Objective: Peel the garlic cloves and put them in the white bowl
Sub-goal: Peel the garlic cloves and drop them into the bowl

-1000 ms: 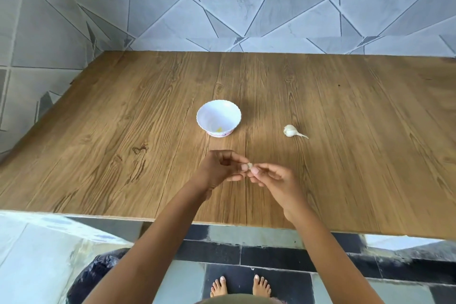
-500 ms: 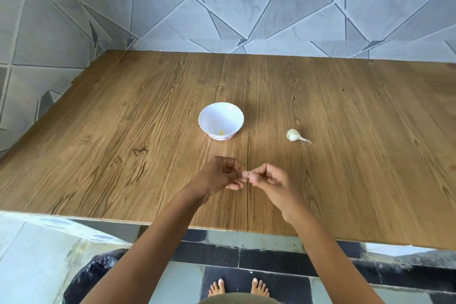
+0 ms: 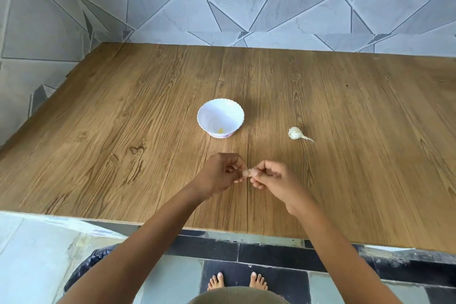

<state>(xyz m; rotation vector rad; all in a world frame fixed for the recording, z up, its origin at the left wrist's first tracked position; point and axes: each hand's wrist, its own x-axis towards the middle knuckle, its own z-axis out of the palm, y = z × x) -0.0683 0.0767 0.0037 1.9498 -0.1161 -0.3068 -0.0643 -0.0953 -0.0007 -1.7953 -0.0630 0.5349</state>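
Observation:
A small garlic clove (image 3: 246, 173) is pinched between the fingertips of my left hand (image 3: 220, 173) and my right hand (image 3: 270, 178), just above the wooden table (image 3: 123, 131) near its front edge. Both hands have curled fingers meeting at the clove, which is mostly hidden by them. The white bowl (image 3: 220, 117) with a scalloped rim stands beyond my hands; a small yellowish piece lies at its bottom. The rest of a garlic bulb (image 3: 296, 133) with a thin stem lies on the table to the right of the bowl.
A grey tiled wall (image 3: 246, 2) runs along the back and left of the table. Below the front edge a dark bag (image 3: 86, 266) sits on the tiled floor at the left, and bare feet (image 3: 237, 280) stand in the middle.
Both hands stay together on the clove, with the fingers shifting slightly around it. The view has tilted a little, so bowl and bulb sit lower in the picture.

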